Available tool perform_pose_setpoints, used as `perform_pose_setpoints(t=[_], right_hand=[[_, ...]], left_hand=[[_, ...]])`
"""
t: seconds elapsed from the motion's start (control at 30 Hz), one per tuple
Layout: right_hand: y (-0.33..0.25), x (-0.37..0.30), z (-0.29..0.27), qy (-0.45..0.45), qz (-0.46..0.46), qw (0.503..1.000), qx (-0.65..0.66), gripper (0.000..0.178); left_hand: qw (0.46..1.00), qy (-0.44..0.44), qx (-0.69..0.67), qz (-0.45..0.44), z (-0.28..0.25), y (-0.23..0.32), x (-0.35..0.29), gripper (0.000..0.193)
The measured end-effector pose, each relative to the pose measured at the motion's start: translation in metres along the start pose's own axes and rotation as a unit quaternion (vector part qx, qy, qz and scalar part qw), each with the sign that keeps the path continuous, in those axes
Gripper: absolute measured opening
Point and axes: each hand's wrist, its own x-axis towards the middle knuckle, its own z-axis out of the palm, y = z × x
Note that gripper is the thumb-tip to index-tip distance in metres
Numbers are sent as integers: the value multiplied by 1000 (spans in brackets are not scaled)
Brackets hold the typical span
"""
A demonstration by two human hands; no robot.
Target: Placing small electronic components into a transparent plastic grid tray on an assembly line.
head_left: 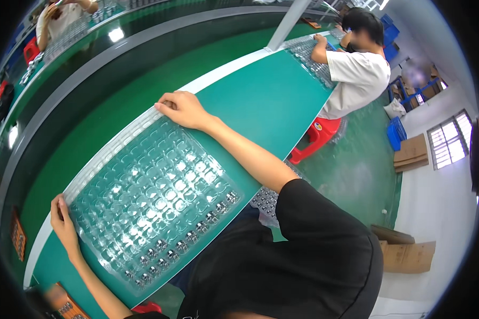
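1. Clear plastic blister tray (pixel 154 196) is lying flat on the green worktop (pixel 266 101), its long axis running from the near left corner up toward the far right, along the worktop's length
2. Left hand (pixel 64 223) is gripping the tray's near-left end, fingers curled over the rim and pressed onto it, thumb side hidden under the edge
3. Right hand (pixel 182 109) is holding the opposite far end, fingertips bent down and pinching the tray's rim against the worktop
4. Both hands are sitting at the two ends of the long axis, so the tray is lying between the grips, neither one being clearly nearer its middle
5. Small dark metal parts (pixel 189 236) are filling only the row of pockets along the edge closest to the person's body; the other pockets are looking bare
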Motion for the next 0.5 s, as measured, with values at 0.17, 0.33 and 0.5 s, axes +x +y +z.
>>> perform_pose_setpoints(t=[0.17, 0.33, 0.5], right_hand=[[-2, 1, -3, -16, 30, 999, 17, 28], [-6, -1, -1, -12, 8, 999, 35, 26], [-5, -5, -10, -71, 7, 997, 15, 31]], left_hand=[[992, 40, 108, 42, -6, 15, 5, 34], [991, -53, 122, -22, -31, 20, 0, 36], [989, -102, 105, -21, -15, 32, -4, 44]])
